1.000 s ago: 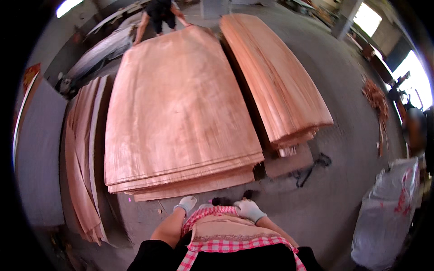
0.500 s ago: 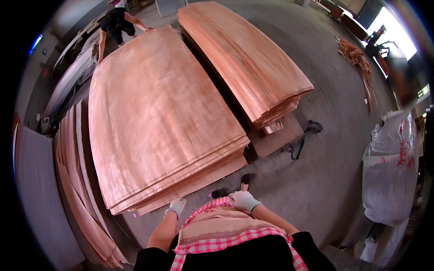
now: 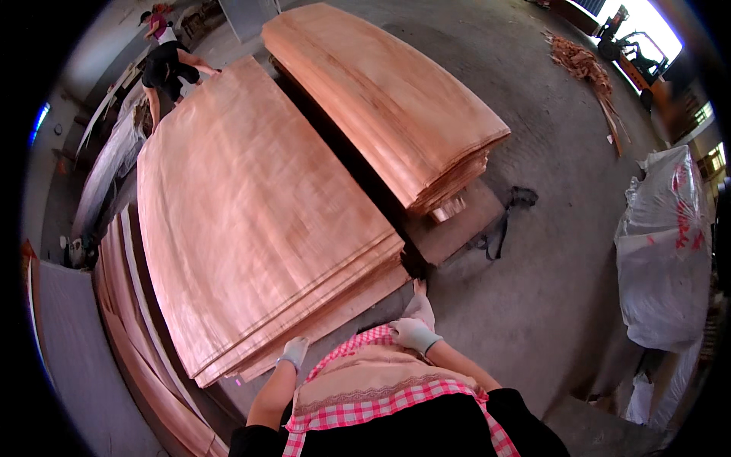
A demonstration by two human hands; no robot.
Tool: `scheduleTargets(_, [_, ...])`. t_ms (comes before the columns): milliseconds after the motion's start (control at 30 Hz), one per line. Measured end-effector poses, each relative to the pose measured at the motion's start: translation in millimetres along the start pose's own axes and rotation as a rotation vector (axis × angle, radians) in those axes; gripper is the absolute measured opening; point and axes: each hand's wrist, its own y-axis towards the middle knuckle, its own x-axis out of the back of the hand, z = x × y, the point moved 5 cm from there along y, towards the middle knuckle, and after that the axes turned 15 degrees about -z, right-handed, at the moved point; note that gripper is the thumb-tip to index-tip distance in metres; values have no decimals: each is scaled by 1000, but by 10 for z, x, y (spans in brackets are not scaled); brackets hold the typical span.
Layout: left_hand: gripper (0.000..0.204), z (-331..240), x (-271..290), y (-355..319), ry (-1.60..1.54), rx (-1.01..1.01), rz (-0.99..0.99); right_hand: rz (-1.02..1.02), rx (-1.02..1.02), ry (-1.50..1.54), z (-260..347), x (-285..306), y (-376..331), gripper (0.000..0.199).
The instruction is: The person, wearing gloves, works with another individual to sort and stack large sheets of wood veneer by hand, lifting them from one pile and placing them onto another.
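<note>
A large stack of thin reddish-brown wood veneer sheets (image 3: pixel 259 213) lies before me, its near edges layered and uneven. My left hand (image 3: pixel 294 351), in a pale glove, is beside the stack's near edge; its fingers are too small to make out, and any contact with the sheets cannot be told. My right hand (image 3: pixel 413 335), gloved too, is closed in front of my waist, against the edge of a pink checked apron (image 3: pixel 373 388). What its curled fingers hold, if anything, is hidden. At the far end, another person (image 3: pixel 171 68) bends over the stack with both arms reaching to its edge.
A second veneer stack (image 3: pixel 381 99) stands to the right across a narrow gap. Black strapping (image 3: pixel 506 221) lies on the floor near it. Plastic-wrapped goods (image 3: pixel 662 251) are at right, a forklift (image 3: pixel 632 49) at far right. Curved sheets (image 3: pixel 133 289) lean at left.
The view has shifted, so both stacks sit a little further left. One of my feet has come forward near the stack's corner. Both hands stay about where they were.
</note>
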Motion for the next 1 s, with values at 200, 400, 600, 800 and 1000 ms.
scheduleTargets(200, [43, -794, 112, 628, -226, 204, -98, -129, -205, 162, -882, 813, 576, 29])
scheduleTargets(400, [40, -2148, 292, 1798, -511, 293, -193, -527, -212, 205, -1748, 2096, 1596, 27])
scheduleTargets(600, [47, -4262, 805, 2725, -864, 241, -328, -889, -234, 158, -2768, 3467, 2656, 29])
scheduleTargets(800, [59, -5115, 941, 3751, -794, 135, -396, -1233, -537, 47, -4818, 4880, 3547, 47])
scheduleTargets(1000, [68, -5002, 684, 3805, -823, 388, -192, -873, -766, -121, -5464, 4801, 4129, 46])
